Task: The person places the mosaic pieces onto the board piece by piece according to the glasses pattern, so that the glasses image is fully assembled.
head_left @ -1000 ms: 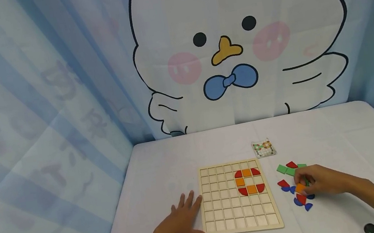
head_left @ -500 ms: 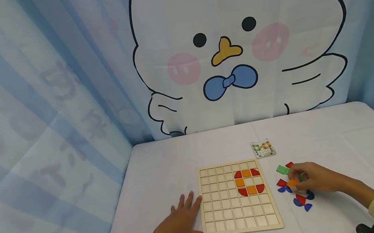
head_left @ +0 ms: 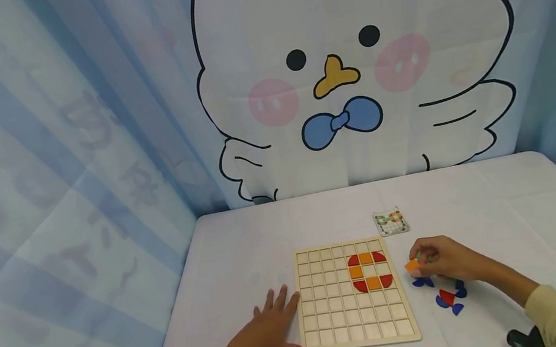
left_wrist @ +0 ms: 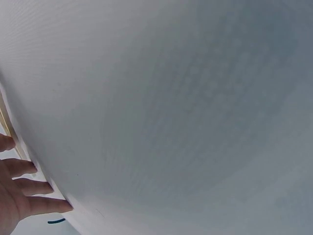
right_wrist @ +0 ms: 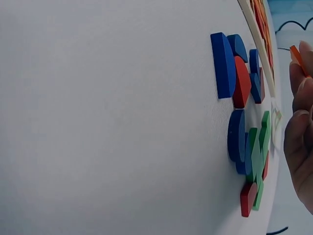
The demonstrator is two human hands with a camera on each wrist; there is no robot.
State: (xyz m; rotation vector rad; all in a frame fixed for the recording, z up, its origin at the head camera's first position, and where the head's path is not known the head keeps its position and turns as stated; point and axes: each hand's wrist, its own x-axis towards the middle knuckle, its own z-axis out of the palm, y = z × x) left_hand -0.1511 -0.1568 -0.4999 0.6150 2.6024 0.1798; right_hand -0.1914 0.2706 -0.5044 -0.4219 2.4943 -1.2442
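My right hand (head_left: 446, 259) pinches an orange square tile (head_left: 412, 266) between thumb and fingers, just off the right edge of a wooden grid board (head_left: 332, 316). In the right wrist view the orange tile (right_wrist: 296, 56) shows at the fingertips, above the table. Red quarter-round pieces (head_left: 360, 286) and orange squares (head_left: 365, 258) form a C-like shape in the board's upper right cells. My left hand (head_left: 274, 323) lies spread at the board's left edge, fingertips and thumb right at the rim. The left wrist view shows its straight fingers (left_wrist: 34, 187).
Below the right hand lie loose blue pieces (head_left: 457, 309) and a red piece (head_left: 446, 297). Green pieces (right_wrist: 255, 152) among them show in the right wrist view. A small pattern card (head_left: 392, 222) sits beyond the board, and a dark object (head_left: 524, 339) is by the right sleeve.
My right hand has moved left and away from me with the orange tile, from the loose pieces towards the board. My left hand has stayed in place.
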